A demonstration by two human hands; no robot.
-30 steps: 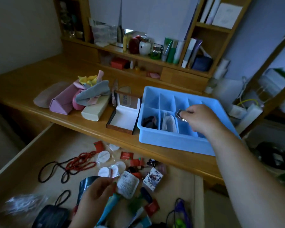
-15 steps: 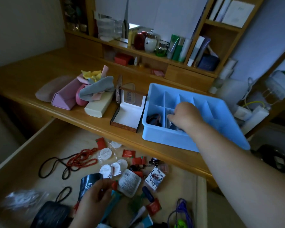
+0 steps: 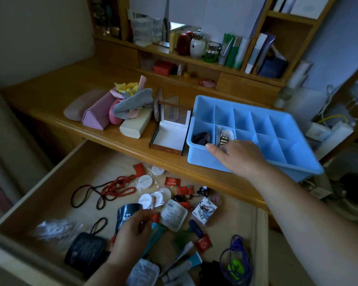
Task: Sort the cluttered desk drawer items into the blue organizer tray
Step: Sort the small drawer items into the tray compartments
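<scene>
The blue organizer tray (image 3: 196, 159) stands on the desk at the right. Its front-left compartment holds a dark item (image 3: 201, 137). The compartment beside it holds white packets and a small metal clip (image 3: 223, 140). My right hand (image 3: 240, 156) hovers over the tray's front edge with straight fingers, holding nothing. Below, the open drawer (image 3: 56, 182) is strewn with small items: a red bead necklace (image 3: 118, 186), round white pads, red sachets and a white sachet (image 3: 174, 214). My left hand (image 3: 132, 230) is down in the drawer and grips a dark pouch (image 3: 128, 212).
An open white-lined box (image 3: 170, 139) sits just left of the tray, then a cream case (image 3: 134, 126), a pink case (image 3: 95, 116) and cloths. A black round pouch (image 3: 85, 248) and purple cord (image 3: 236, 263) lie at the drawer's front. Bottles line the shelf behind.
My right hand lowered the metal clip into the tray's second front compartment, let it go and drew back to the front edge. My left hand stayed on the dark pouch.
</scene>
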